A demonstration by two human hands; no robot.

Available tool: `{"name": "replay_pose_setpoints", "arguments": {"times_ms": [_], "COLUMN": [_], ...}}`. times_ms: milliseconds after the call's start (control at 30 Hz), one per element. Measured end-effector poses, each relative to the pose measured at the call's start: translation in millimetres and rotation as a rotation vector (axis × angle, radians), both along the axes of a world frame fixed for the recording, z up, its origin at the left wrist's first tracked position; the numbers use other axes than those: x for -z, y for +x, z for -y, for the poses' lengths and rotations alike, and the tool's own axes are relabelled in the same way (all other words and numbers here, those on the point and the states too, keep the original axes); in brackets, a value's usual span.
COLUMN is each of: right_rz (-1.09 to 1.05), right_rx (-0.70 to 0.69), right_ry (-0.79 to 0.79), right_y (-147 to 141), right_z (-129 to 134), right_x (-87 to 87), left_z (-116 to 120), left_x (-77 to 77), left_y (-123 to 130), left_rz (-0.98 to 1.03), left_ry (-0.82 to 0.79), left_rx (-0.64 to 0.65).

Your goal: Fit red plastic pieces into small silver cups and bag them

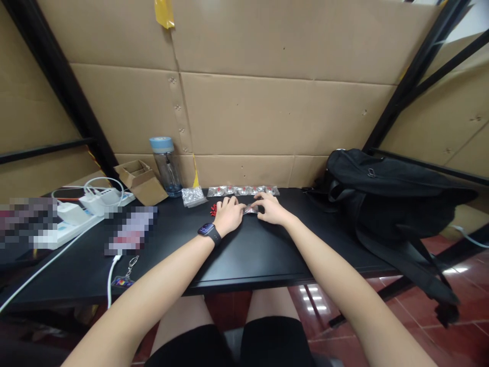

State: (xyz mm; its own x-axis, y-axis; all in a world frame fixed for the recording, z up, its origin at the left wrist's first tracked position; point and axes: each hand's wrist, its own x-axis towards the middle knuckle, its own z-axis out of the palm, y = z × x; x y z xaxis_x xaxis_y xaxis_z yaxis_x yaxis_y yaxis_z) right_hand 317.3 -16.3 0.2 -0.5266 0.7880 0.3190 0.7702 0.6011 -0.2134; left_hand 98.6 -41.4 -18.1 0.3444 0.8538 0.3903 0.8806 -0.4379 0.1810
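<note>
A small clear packet with something red in it (250, 209) lies on the black table between my hands. My left hand (229, 214), with a dark watch on the wrist, touches its left side with the fingertips. From the right, my right hand (270, 208) has thumb and index finger curved round the packet's other edge. Small red pieces (213, 210) lie just left of my left hand, partly hidden by it. Behind both hands is a row of several similar clear packets (243, 190). A stack of clear bags (193, 197) lies further left.
A bottle with a blue lid (166, 165) and an open cardboard box (141, 182) stand at the back left. A power strip (69, 224), a phone-like blurred object (133, 230) and cables lie left. A black bag (382, 188) fills the table's right end.
</note>
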Motion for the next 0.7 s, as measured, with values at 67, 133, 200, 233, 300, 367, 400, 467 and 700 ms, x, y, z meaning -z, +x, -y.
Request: {"name": "replay_pose_setpoints", "arguments": {"times_ms": [67, 133, 200, 233, 300, 367, 400, 467, 700], "right_rz": [0.039, 0.052, 0.047, 0.045, 0.036, 0.02, 0.01, -0.013, -0.163], "right_rx": [-0.017, -0.028, -0.021, -0.021, -0.028, -0.03, -0.024, 0.0, 0.138], "right_ry": [-0.035, -0.074, -0.083, -0.08, -0.065, -0.046, -0.04, -0.043, -0.097], "right_y": [-1, -3, -4, -4, -6, -7, -8, -9, -15], "right_z": [2, 3, 3, 3, 2, 1, 0, 0, -1], "right_x": [-1.3, -2.7, -3.3, -3.3, -2.9, -2.6, -2.6, -2.8, -0.7], "left_z": [1, 2, 1, 1, 0, -2, -3, -5, -14], "left_x": [-0.5, -1.5, -2.7, -3.4, -5.4, -8.1, -9.6, -12.3, -19.2], "left_y": [1, 1, 2, 2, 0, -2, -3, -5, -8], "left_rz": [-0.025, -0.042, -0.063, -0.074, -0.087, -0.07, -0.047, 0.022, 0.212], "left_ry": [-0.025, -0.041, -0.045, -0.043, -0.038, -0.033, -0.03, -0.034, -0.191], "left_rx": [0.022, 0.03, 0.033, 0.035, 0.039, 0.048, 0.054, 0.055, -0.024]}}
